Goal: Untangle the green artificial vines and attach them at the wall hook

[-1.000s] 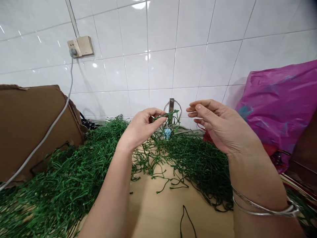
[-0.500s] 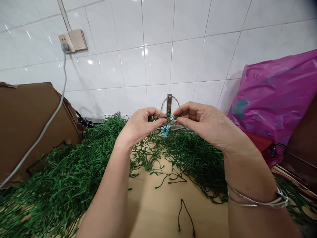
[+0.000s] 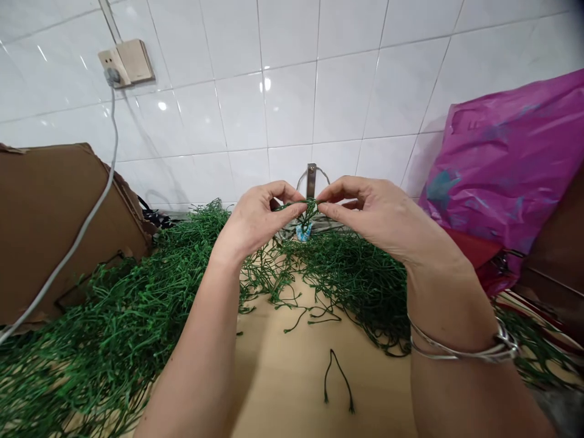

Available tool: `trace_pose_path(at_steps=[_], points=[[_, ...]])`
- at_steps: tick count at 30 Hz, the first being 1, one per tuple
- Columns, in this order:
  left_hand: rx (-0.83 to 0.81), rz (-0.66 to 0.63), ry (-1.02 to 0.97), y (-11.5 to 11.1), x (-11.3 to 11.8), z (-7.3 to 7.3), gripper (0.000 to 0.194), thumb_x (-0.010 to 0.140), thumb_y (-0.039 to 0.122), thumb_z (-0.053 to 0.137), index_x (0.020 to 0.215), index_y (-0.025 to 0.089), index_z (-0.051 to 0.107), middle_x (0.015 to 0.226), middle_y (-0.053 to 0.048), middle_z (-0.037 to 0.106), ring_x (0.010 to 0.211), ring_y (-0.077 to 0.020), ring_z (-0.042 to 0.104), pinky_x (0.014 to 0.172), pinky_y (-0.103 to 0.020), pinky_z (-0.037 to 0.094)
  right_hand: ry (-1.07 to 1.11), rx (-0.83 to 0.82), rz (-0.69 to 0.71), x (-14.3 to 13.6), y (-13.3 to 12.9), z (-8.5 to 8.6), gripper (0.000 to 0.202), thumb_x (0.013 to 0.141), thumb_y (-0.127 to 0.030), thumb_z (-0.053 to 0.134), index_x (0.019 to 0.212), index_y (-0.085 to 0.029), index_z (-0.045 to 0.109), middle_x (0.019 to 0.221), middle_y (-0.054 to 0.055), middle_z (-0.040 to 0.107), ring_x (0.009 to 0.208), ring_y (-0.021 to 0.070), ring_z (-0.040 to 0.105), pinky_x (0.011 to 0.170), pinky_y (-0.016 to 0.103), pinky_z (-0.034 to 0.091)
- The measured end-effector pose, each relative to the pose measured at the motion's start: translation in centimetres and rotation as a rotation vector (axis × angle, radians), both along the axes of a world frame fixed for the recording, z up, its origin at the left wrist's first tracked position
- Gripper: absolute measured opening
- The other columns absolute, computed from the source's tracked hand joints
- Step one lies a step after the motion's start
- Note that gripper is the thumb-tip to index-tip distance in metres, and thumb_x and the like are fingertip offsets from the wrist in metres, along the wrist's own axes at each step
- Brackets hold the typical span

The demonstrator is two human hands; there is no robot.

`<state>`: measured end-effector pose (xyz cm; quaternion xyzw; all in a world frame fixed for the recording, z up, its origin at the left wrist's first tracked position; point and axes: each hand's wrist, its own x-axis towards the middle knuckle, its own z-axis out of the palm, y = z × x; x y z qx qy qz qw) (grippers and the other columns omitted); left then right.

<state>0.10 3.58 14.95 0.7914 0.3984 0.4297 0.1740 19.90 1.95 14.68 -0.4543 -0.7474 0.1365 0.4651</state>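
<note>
My left hand [image 3: 269, 219] and my right hand [image 3: 365, 207] face each other above the table, thumb and fingers of each pinched on green cord [image 3: 309, 210]. Between the fingertips the cord looks bunched or looped; its exact shape is too small to make out. Just behind and below it are a metal bracket [image 3: 311, 180] and a blue-and-white patterned piece [image 3: 303, 232]. A dark green pile of cords [image 3: 360, 280] lies under my right hand, and a brighter, larger heap of cords [image 3: 150, 304] spreads on the left, partly behind my left forearm.
A single bent cord [image 3: 337, 380] lies on the wooden table [image 3: 292, 389]. The cardboard box [image 3: 59, 225] stands at left, with a grey cable [image 3: 98, 213] running in front from a wall socket [image 3: 114, 67]. At right is a pink plastic bag [image 3: 506, 176].
My fingertips have drawn closer together, and the cord stretched between them is now bunched up. The whole view has shifted slightly, with everything sitting a little higher.
</note>
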Motion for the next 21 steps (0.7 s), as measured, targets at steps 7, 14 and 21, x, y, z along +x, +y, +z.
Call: trace_pose_path(at_steps=[7, 14, 21], points=[[0.074, 0.121, 0.081, 0.2, 0.3, -0.4, 0.008, 0.090, 0.022, 0.063, 0.088, 0.017, 0.069, 0.091, -0.003, 0.070, 0.078, -0.0125, 0.056, 0.076, -0.030, 0.044, -0.132, -0.048, -0.018, 0.1, 0.4, -0.3, 0.019, 0.084, -0.039, 0.063, 0.084, -0.022, 0.070, 0.082, 0.004, 0.073, 0.079, 0.0199, 0.066, 0.071, 0.034, 0.049], [0.092, 0.096, 0.103, 0.3, 0.2, -0.4, 0.007, 0.088, 0.022, 0.066, 0.083, 0.017, 0.069, 0.087, -0.001, 0.070, 0.078, -0.0124, 0.055, 0.076, -0.028, 0.044, -0.148, -0.054, -0.041, 0.6, 0.5, -0.4, 0.020, 0.080, -0.034, 0.061, 0.090, -0.021, 0.072, 0.082, 0.003, 0.074, 0.071, 0.0172, 0.064, 0.068, 0.033, 0.047], [-0.033, 0.011, 0.042, -0.4, 0.1, 0.1, 0.013, 0.090, 0.026, 0.063, 0.079, 0.018, 0.064, 0.077, 0.001, 0.065, 0.068, -0.0104, 0.049, 0.068, -0.028, 0.040, -0.004, 0.146, -0.593, 1.4, 1.9, -1.0, 0.007, 0.073, -0.019, 0.059, 0.075, -0.020, 0.066, 0.079, 0.008, 0.071, 0.075, 0.0213, 0.062, 0.075, 0.037, 0.047]])
